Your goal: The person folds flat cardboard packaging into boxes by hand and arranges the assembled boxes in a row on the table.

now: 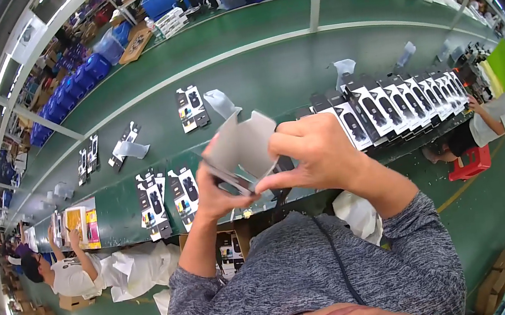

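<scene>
1. Cardboard box (256, 144), opened up, is held in both hands above the near side of the green bench (119, 207), its grey flaps standing.
2. Left hand (211, 191) curls round its left side; right hand (315, 149) pinches the right side between thumb and bent fingers. Whether anything lies inside, I cannot tell.
3. Uneven squeezing could crease the thin-looking card or tear a flap at its fold.
4. Should the left hold loosen, the box could twist and knock the black-and-white cartons (184, 189) nearby.

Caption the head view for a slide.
Left hand and right hand hold an open carton at a green bench, black and white boxes lined up at right.
</scene>
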Demonstrator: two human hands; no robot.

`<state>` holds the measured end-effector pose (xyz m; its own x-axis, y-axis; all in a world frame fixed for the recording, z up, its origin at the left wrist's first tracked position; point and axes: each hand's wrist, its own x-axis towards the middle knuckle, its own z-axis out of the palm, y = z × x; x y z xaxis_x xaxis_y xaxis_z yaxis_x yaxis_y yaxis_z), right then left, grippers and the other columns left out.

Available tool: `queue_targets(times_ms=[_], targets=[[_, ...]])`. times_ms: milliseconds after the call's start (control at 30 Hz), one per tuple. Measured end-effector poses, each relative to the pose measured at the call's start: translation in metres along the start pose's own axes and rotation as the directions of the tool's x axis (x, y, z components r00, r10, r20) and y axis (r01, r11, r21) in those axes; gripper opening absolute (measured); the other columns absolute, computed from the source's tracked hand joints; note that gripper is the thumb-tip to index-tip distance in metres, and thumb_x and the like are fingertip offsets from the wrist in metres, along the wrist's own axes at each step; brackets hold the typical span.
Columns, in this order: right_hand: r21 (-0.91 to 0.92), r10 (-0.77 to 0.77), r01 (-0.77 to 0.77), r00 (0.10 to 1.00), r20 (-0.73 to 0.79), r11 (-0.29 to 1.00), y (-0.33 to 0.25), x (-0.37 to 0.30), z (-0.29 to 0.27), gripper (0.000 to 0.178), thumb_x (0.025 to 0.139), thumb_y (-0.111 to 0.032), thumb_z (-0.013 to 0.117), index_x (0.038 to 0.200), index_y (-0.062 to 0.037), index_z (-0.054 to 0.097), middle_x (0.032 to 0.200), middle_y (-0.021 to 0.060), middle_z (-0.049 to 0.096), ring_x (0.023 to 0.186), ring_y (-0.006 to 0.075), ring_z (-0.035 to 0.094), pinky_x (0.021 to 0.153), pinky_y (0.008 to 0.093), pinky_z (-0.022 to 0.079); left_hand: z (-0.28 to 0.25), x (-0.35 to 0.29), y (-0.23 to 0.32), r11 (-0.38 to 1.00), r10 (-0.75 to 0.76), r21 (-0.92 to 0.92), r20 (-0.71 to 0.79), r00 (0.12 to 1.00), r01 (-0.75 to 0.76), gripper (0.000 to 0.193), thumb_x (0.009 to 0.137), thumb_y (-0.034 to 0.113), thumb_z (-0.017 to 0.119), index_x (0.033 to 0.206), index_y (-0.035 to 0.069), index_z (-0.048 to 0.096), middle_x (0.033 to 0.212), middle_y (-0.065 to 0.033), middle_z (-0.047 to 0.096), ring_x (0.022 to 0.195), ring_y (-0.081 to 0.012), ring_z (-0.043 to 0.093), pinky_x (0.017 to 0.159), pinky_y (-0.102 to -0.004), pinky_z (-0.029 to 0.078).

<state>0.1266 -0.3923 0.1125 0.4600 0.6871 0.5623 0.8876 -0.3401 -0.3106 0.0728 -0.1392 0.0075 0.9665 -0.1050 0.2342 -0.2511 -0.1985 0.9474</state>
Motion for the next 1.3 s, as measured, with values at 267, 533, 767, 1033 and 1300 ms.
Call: queue_targets(times_ms=[267,533,767,1033,1300], targets=[[0.774,0.115,-0.286,0.956,0.270,0.565,-0.003,-0.060,0.083,0.097,0.080,-0.015,0.076,0.156,-0.0012,0.018,0.148,0.0196,0.042,0.139,0.0291,0.041,0.115,0.0396,0.032,0.037,0.014,-0.035,0.881,0.192,-0.314,-0.445,0.875,-0.353,0.091,0.069,0.017,0.087,0.144,0.004,0.036,0.086,-0.0055,0.062,0.079,-0.0153,0.066,0.074,-0.0261,0.055],[0.291,0.355,-0.316,0.931,-0.090,0.903,-0.006,-0.079,0.106,0.084,0.074,0.005,0.061,0.150,0.0038,0.026,0.144,0.0300,0.041,0.132,0.0461,0.043,0.106,0.0483,0.039,0.072,0.021,0.025,0.920,0.152,-0.303,-0.315,0.937,-0.251,0.167,0.048,0.055,0.096,0.154,0.012,-0.025,0.162,-0.0233,0.005,0.148,-0.0356,0.020,0.117,-0.0466,0.027],[0.296,0.332,-0.291,0.938,-0.098,0.910,-0.009,-0.090,0.104,0.090,0.074,-0.003,0.071,0.151,0.0042,0.023,0.147,0.0277,0.037,0.135,0.0442,0.040,0.110,0.0472,0.035,0.061,0.028,0.029,0.876,0.385,-0.243,-0.169,0.908,-0.416,0.158,0.051,0.040,0.097,0.156,0.011,-0.018,0.162,-0.0207,0.007,0.147,-0.0342,0.024,0.115,-0.0475,0.031],[0.872,0.271,-0.094,0.961,-0.047,0.481,0.011,-0.039,0.041,0.115,0.066,-0.018,0.091,0.156,-0.0070,0.020,0.152,0.0169,0.036,0.136,0.0261,0.042,0.112,0.0397,0.037,0.050,0.018,0.039,0.896,0.362,-0.245,-0.081,0.929,-0.371,0.138,0.060,0.025,0.090,0.158,0.009,-0.005,0.147,-0.0146,0.036,0.132,-0.0291,0.046,0.112,-0.0437,0.036],[0.821,0.298,-0.099,0.950,-0.089,0.562,0.011,-0.041,0.045,0.100,0.080,-0.016,0.081,0.156,-0.0052,0.017,0.146,0.0139,0.038,0.133,0.0232,0.041,0.110,0.0383,0.033,0.063,0.017,0.043,0.912,0.234,-0.326,-0.091,0.968,-0.251,0.091,0.081,0.023,0.077,0.153,0.010,0.023,0.146,-0.0156,0.034,0.134,-0.0298,0.041,0.112,-0.0440,0.034]])
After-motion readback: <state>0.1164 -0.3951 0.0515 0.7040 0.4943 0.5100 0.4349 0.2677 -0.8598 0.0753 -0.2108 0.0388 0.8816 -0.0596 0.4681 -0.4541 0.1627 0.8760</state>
